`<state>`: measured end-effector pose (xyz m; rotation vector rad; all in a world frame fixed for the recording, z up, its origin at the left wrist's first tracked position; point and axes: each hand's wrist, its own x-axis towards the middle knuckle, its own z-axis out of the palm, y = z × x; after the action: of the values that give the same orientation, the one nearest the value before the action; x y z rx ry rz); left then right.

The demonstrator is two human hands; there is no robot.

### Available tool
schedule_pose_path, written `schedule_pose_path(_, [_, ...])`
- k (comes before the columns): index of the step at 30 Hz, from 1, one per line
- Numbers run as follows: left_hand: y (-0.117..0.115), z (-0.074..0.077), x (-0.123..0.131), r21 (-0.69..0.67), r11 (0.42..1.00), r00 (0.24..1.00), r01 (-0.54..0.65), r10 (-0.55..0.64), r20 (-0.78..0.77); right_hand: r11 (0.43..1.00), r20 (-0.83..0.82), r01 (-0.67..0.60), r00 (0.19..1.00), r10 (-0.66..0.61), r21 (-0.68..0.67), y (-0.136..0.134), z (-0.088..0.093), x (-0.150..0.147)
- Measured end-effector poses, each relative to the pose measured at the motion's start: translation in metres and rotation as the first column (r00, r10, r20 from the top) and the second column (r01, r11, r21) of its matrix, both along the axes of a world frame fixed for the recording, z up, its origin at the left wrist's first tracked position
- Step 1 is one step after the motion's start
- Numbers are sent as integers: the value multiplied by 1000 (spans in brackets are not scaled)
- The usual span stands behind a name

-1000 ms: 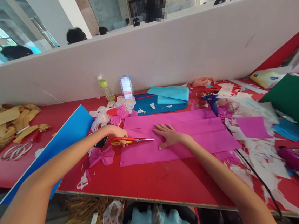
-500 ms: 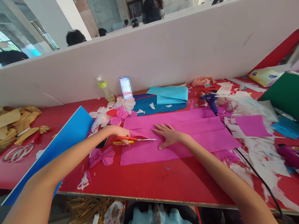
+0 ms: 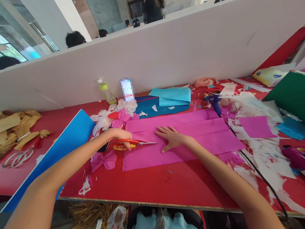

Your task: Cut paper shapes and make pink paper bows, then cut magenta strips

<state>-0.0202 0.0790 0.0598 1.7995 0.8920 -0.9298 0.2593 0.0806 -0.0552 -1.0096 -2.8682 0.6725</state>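
Observation:
My left hand (image 3: 124,137) grips the orange and yellow handles of a pair of scissors (image 3: 135,142), whose blades point right over a magenta sheet (image 3: 194,133). Flat on that sheet, with fingers spread, rests my right hand (image 3: 171,138), just right of the blade tips. A slit shows in the sheet's left part, above the scissors. Left of the sheet lie a pink bow (image 3: 104,161) and a pink flower (image 3: 122,117) beside white ones (image 3: 104,119). A dark phone-like object is partly hidden under my left wrist.
A blue board (image 3: 54,155) lies under my left forearm. Behind the sheet are a bottle (image 3: 106,92), a lit phone (image 3: 127,89) and folded turquoise material (image 3: 174,96). A blue glue gun (image 3: 215,103), white scraps (image 3: 265,175) and a black cable lie right. People are beyond the partition (image 3: 160,54).
The scissors have drawn slightly left and their blades look closer together. My right hand stays in place on the sheet.

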Motion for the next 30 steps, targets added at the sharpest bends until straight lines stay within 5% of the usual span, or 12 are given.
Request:
schedule_pose_path(6, [-5,-4,1,141,989,993,-42,56,-103,1000,4,0,1000,0,9,1,-3,0])
schedule_pose_path(24, [-2,3,21,161,987,990,14,9,-141,1000,22,3,1000,-3,-4,-2,4,0])
schedule_pose_path(30, [-4,6,24,127,991,995,-48,58,-80,1000,17,3,1000,-3,-4,-1,3,1])
